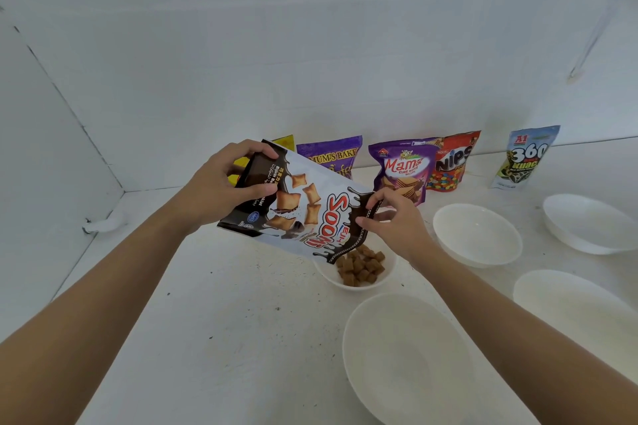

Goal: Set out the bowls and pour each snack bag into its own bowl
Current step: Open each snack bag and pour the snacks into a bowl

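Bare left hand (221, 185), bare right hand (397, 226), slim fingers, left forearm (103, 293) and right forearm (524, 324) uncovered as far as visible

Brown-and-white snack bag (303, 214) tilted mouth-down over a small white bowl (330, 278) of brown pillow-shaped pieces (360, 266).

- Soomi bag (303, 214), mid-scene: thin plastic film, glossy and printed, creased where it is gripped.
- Snack pieces (360, 266): brown, matt, dry, with a slightly rough crust.
- Filled bowl (331, 278) and the four other bowls (397, 355) to the right and near: white, hard and smooth with a soft sheen; ceramic or glass, cannot tell.
- Far row of bags (402, 169): shiny printed plastic film, wrinkled.
- Table (224, 338): white, matt, scuffed, with dark specks.
- Wall (310, 62): white, matt, smooth.
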`<state>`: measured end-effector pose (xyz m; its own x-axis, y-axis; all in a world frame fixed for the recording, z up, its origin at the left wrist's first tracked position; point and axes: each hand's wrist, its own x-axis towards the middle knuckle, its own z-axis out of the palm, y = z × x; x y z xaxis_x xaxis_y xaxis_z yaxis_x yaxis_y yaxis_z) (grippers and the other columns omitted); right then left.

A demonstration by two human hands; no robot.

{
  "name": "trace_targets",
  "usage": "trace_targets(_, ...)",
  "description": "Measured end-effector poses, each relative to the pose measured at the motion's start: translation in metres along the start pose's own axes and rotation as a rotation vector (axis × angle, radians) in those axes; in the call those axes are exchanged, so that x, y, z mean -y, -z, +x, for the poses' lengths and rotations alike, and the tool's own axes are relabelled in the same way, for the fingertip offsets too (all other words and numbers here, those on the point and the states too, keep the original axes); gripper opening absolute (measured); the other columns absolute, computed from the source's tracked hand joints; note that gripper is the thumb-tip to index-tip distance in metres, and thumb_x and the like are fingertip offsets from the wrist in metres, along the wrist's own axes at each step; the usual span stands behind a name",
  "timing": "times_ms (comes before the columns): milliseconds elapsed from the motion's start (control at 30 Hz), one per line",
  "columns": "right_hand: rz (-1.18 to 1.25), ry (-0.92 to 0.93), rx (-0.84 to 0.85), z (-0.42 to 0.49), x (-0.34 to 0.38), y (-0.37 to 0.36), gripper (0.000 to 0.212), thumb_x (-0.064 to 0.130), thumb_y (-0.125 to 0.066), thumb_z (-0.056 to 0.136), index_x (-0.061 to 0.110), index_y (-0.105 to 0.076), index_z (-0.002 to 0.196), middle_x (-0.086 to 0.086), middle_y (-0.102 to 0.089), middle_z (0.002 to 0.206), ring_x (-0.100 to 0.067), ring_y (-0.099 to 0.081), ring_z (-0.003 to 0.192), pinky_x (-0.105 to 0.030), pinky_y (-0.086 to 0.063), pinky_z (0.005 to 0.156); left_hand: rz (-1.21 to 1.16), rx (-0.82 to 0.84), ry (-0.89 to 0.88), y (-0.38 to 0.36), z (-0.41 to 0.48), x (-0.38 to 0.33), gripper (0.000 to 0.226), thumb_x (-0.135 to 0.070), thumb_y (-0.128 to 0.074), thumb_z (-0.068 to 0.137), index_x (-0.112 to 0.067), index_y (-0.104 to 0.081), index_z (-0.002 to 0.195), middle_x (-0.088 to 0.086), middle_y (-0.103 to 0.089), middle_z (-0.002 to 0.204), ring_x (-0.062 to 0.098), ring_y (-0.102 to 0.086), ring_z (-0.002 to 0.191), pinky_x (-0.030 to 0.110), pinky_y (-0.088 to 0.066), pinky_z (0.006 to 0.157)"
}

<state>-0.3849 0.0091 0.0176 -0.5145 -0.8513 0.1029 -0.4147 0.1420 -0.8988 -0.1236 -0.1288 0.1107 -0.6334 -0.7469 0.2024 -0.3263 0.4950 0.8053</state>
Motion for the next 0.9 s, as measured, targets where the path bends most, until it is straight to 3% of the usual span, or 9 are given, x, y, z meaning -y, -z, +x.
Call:
trace_targets(267,0.030,-0.007,-0.005,-0.0043,-0.0001,0.0006,0.030,0.009,-0.080,0.082,0.022,-0.054,0.087,-0.003,-0.066,0.116,-0.019,-0.072,0.087,-0.036,-0.063,0.074,0.038,0.021,-0.008,-0.0021,0.0035,-0.0078,0.042,-0.026,-0.077,0.087,-0.044,-0.059,0.120,-0.012,-0.052,0.136,0.016,-0.058,0.117,0.023,-0.062,0.067)
trace_targets(900,0.036,0.030,0.005,-0.0011,-0.0034,0.0012,0.026,0.006,-0.079,0.082,0.018,-0.057,0.091,-0.002,-0.066,0.120,-0.017,-0.073,0.084,-0.042,-0.063,0.074,0.018,-0.014,0.014,-0.0003,-0.0012,-0.0045,0.044,-0.024,-0.076,0.087,-0.042,-0.058,0.122,-0.009,-0.052,0.138,0.020,-0.056,0.119,0.021,-0.060,0.060)
